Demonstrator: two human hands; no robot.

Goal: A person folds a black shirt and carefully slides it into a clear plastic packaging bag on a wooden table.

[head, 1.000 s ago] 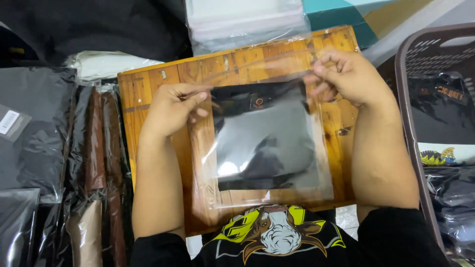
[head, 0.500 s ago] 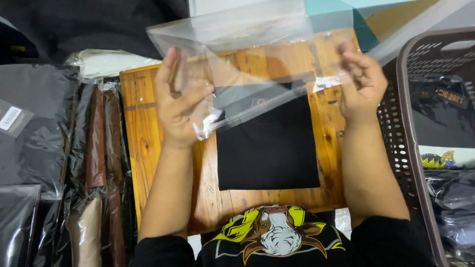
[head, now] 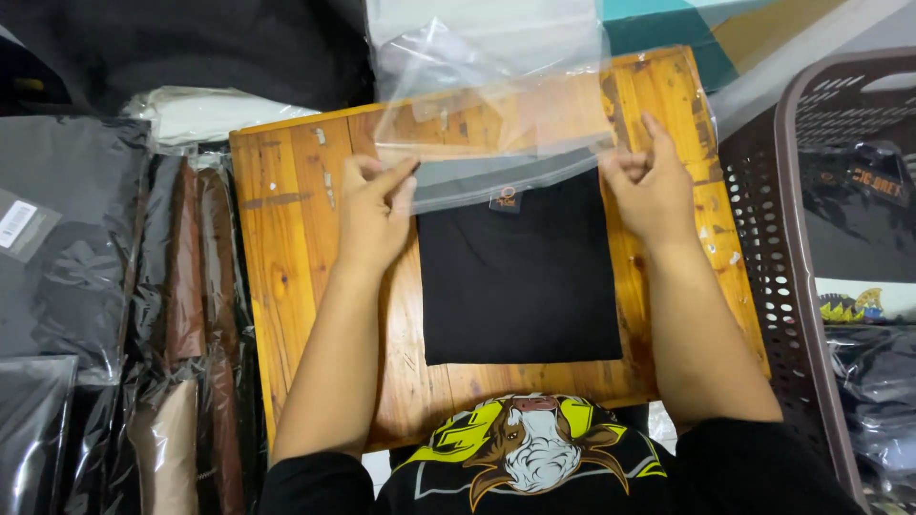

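A plain black folded shirt (head: 520, 277) lies on an orange-brown wooden board (head: 286, 248).

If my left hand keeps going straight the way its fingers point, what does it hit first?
Probably the clear plastic bag that the left hand already pinches at its edge; the fingers point up and right across it. Beyond lies bare wooden board, though depth is hard to judge.

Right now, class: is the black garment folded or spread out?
Folded: the black garment lies as a neat rectangle on the wooden board, only its collar edge under the clear bag.
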